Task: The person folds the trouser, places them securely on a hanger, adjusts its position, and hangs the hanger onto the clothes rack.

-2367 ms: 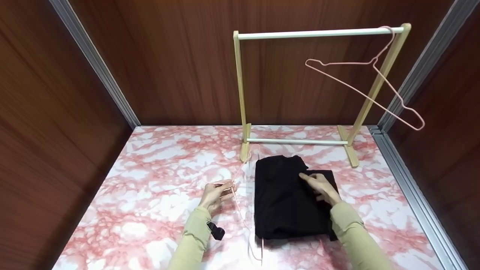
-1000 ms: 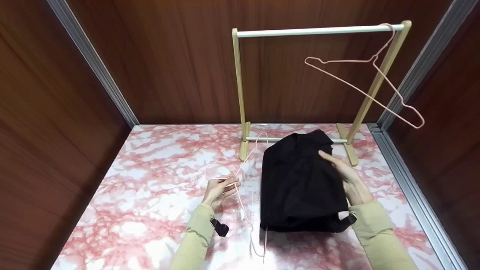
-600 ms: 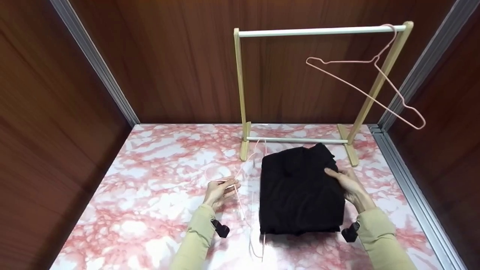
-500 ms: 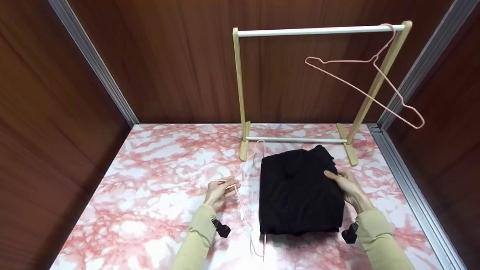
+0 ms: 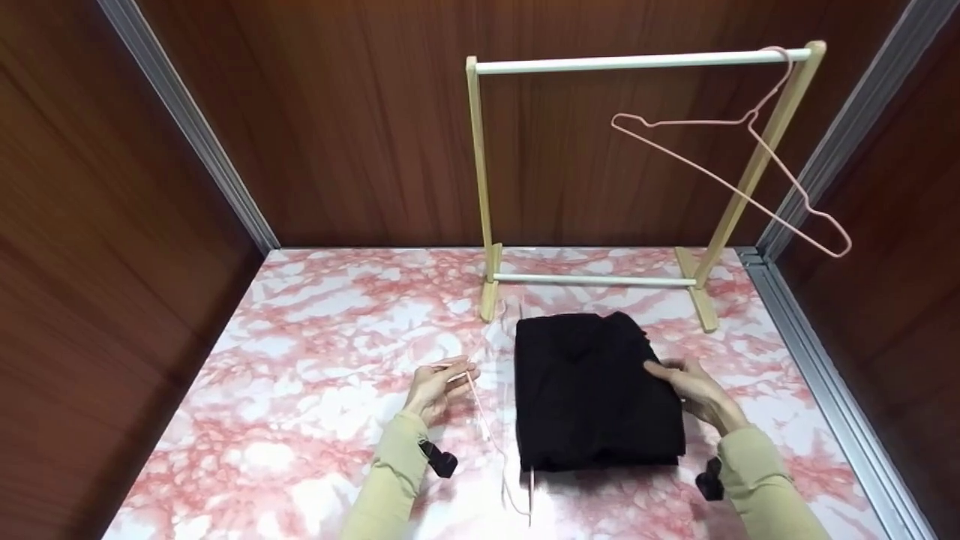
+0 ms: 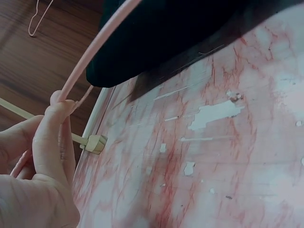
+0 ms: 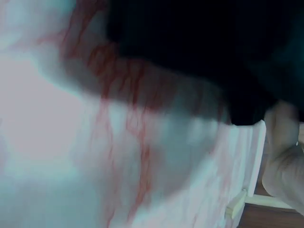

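Observation:
In the head view my left hand (image 5: 435,390) pinches a pink wire clothes hanger (image 6: 90,52) near its neck, thumb and fingers around the wire. A black folded garment (image 5: 592,394) hangs over the hanger's bottom bar, whose near end sticks out below the cloth. My right hand (image 5: 694,390) grips the garment's right edge, thumb on top and fingers mostly hidden beneath. In the right wrist view the dark cloth and the fingers (image 7: 282,128) at its edge are blurred. The hanger's hook points away from me, faint against the table.
A small wooden clothes rack (image 5: 484,172) with a white top rail (image 5: 637,62) stands at the back. A second pink hanger (image 5: 701,121) hangs at the rail's right end. The red-and-white marbled table (image 5: 300,360) lies between brown wood-grain walls (image 5: 360,127).
My right hand has moved from the garment's top to its right edge. The cloth rose, then came down and lies more evenly folded. My left hand keeps its hold on the hanger.

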`<state>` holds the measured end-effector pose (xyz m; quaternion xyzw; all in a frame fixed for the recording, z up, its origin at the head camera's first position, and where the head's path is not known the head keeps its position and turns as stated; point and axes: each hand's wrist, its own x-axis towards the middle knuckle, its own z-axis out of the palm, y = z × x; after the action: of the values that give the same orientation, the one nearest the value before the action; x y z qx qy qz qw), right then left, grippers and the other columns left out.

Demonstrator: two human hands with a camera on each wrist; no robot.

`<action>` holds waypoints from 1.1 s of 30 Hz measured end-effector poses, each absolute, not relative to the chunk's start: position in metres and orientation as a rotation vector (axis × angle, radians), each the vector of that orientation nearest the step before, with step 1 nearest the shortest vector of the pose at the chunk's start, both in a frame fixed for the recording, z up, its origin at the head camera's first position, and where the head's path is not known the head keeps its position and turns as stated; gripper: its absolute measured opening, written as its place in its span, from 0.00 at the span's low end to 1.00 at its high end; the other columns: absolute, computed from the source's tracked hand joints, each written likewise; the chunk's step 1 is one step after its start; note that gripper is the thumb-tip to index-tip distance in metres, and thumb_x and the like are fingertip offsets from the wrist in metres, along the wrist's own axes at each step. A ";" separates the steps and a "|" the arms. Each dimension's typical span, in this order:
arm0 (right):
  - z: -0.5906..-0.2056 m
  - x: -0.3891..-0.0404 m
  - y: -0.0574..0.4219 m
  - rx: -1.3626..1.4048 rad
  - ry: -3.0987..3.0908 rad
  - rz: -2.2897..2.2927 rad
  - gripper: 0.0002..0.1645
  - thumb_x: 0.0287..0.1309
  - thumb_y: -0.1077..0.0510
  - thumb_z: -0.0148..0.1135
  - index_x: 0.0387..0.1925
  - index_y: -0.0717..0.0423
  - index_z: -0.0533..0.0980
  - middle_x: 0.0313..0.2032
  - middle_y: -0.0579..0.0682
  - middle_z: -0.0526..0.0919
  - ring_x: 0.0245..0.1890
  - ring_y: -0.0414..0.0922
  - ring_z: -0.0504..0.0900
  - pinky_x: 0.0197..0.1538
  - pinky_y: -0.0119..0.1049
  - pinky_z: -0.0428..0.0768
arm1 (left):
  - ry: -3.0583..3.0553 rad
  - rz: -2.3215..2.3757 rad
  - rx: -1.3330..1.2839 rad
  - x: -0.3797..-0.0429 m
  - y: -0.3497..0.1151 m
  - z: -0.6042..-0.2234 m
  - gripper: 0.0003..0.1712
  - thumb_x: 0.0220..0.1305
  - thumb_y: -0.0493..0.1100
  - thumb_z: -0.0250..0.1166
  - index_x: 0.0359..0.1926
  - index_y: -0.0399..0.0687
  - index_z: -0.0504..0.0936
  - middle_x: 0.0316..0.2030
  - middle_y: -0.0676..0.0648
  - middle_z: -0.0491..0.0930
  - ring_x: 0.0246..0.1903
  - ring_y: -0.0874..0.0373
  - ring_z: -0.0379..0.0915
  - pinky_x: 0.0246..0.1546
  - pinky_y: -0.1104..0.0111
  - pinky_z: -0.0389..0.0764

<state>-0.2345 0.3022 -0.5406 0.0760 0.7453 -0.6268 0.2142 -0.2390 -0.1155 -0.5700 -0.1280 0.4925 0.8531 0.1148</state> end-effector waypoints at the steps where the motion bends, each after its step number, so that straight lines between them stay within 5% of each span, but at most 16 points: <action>1: -0.539 -0.232 0.303 0.212 2.080 -1.683 0.32 0.69 0.45 0.60 0.61 0.64 0.66 0.42 0.46 0.84 0.40 0.40 0.84 0.45 0.38 0.84 | 1.443 2.506 -0.375 -0.239 -0.116 -0.570 0.28 0.66 0.28 0.62 0.64 0.17 0.66 0.36 0.40 0.88 0.39 0.51 0.89 0.47 0.65 0.87; 5: -0.535 -0.220 0.309 0.133 2.091 -1.540 0.52 0.64 0.43 0.64 0.73 0.67 0.48 0.57 0.57 0.77 0.48 0.45 0.81 0.51 0.43 0.83 | 1.441 2.514 -0.373 -0.240 -0.116 -0.569 0.30 0.66 0.28 0.62 0.65 0.17 0.65 0.35 0.41 0.88 0.40 0.50 0.89 0.48 0.64 0.86; 9: -0.536 -0.210 0.315 -0.004 2.043 -1.537 0.57 0.63 0.52 0.67 0.76 0.67 0.40 0.56 0.58 0.79 0.47 0.46 0.84 0.49 0.45 0.84 | 1.429 2.519 -0.377 -0.240 -0.117 -0.569 0.30 0.66 0.28 0.62 0.65 0.17 0.64 0.34 0.42 0.88 0.35 0.54 0.88 0.46 0.66 0.87; 13: -0.537 -0.202 0.318 -0.099 2.081 -1.493 0.52 0.59 0.59 0.70 0.72 0.65 0.46 0.46 0.56 0.84 0.40 0.46 0.87 0.43 0.45 0.87 | 1.440 2.508 -0.360 -0.239 -0.116 -0.570 0.30 0.67 0.28 0.61 0.65 0.17 0.64 0.34 0.42 0.89 0.34 0.56 0.88 0.46 0.65 0.87; 19: -0.536 -0.197 0.317 -0.086 2.248 -1.306 0.48 0.55 0.55 0.74 0.65 0.66 0.54 0.36 0.56 0.84 0.30 0.46 0.86 0.31 0.41 0.86 | 1.475 2.488 -0.315 -0.239 -0.114 -0.569 0.29 0.69 0.29 0.60 0.66 0.17 0.63 0.31 0.47 0.88 0.34 0.58 0.87 0.45 0.67 0.87; 26: -0.536 -0.208 0.318 0.036 2.133 -1.437 0.31 0.67 0.47 0.63 0.57 0.62 0.60 0.36 0.48 0.84 0.33 0.44 0.86 0.39 0.39 0.85 | 1.465 2.496 -0.313 -0.239 -0.115 -0.568 0.30 0.68 0.29 0.60 0.66 0.17 0.63 0.34 0.44 0.88 0.34 0.57 0.88 0.51 0.62 0.84; 31: -0.538 -0.206 0.316 -0.054 1.904 -1.743 0.19 0.71 0.58 0.57 0.56 0.58 0.62 0.40 0.44 0.84 0.40 0.41 0.86 0.45 0.37 0.86 | 1.467 2.500 -0.334 -0.238 -0.116 -0.569 0.30 0.67 0.29 0.62 0.66 0.17 0.64 0.33 0.44 0.89 0.35 0.56 0.88 0.48 0.65 0.86; 33: -0.538 -0.202 0.315 -0.089 1.840 -1.823 0.23 0.71 0.60 0.56 0.60 0.60 0.58 0.43 0.43 0.82 0.42 0.39 0.85 0.47 0.37 0.86 | 1.472 2.496 -0.344 -0.238 -0.116 -0.570 0.30 0.67 0.30 0.62 0.66 0.18 0.65 0.33 0.44 0.89 0.36 0.55 0.88 0.45 0.67 0.87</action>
<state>-0.2024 0.3150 -0.5375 -0.0330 0.6833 -0.6770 0.2714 -0.2381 -0.1164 -0.5701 -0.1172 0.5014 0.8500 0.1114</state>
